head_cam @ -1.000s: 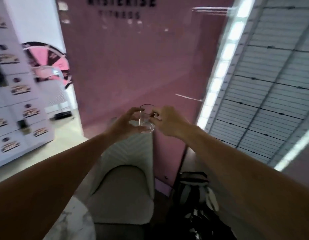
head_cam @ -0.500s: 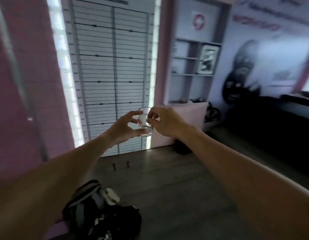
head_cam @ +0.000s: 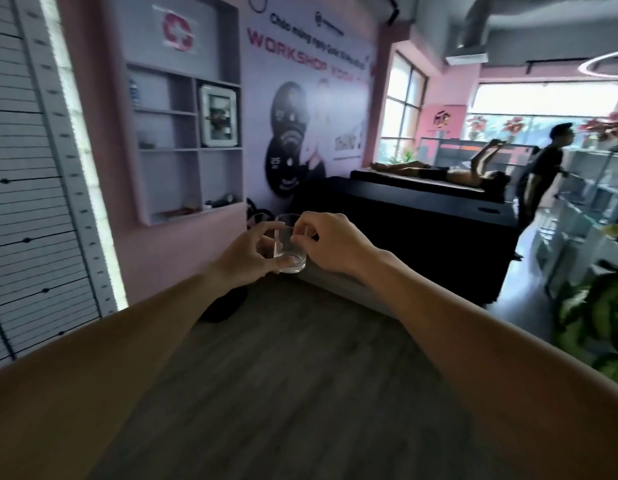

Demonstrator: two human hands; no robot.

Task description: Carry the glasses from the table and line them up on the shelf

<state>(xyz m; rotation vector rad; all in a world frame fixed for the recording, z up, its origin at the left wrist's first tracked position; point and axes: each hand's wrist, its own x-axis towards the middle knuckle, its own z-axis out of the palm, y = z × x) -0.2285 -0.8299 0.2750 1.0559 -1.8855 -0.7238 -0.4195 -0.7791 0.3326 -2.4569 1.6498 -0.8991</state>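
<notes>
Clear short glass tumbler [head_cam: 291, 244] | upright, clamped between left hand [head_cam: 253, 255] and right hand [head_cam: 330, 242] | step: carrying | next: approach grey wall shelf [head_cam: 186, 140] at 11 o'clock, set down.

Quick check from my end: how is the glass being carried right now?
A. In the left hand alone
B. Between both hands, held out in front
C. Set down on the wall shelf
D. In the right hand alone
B: the left hand and the right hand both grip the clear glass, held in the air well short of the wall shelf.
</notes>
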